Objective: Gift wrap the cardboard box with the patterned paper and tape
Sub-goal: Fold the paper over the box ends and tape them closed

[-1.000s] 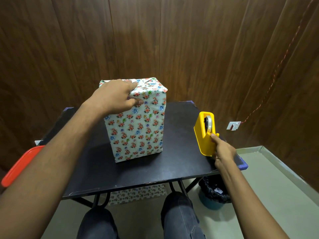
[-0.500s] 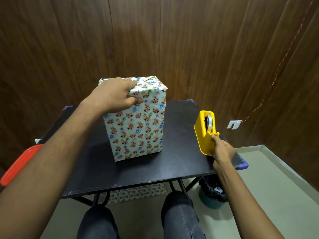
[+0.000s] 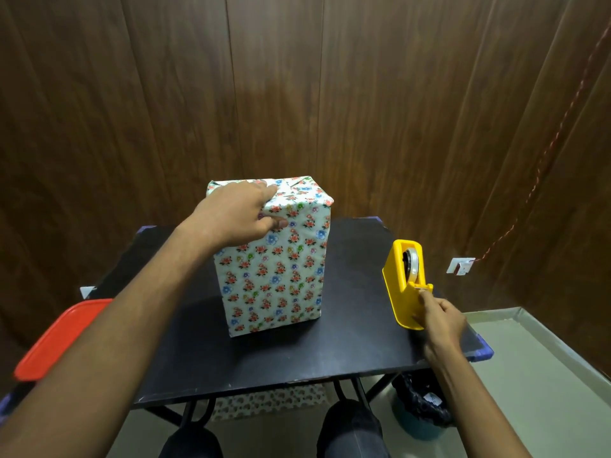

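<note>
The box (image 3: 274, 269), covered in white paper with small flowers, stands upright in the middle of the black table (image 3: 264, 358). My left hand (image 3: 236, 214) grips its top near-left corner, fingers over the folded top flaps and thumb pressed on the front face. A yellow tape dispenser (image 3: 403, 279) stands at the table's right side with a roll of clear tape inside. My right hand (image 3: 436, 317) is at the dispenser's front end, finger and thumb pinching the tape end at the cutter.
A red tray (image 3: 56, 338) sticks out at the left of the table. A bin with a black liner (image 3: 420, 404) stands on the floor under the table's right corner. Patterned paper (image 3: 264, 399) lies on the floor below. My knees are under the near edge.
Little has moved. My left hand stays on the box top; my right hand stays at the dispenser's cutter, fingers shifted slightly on the tape end.
</note>
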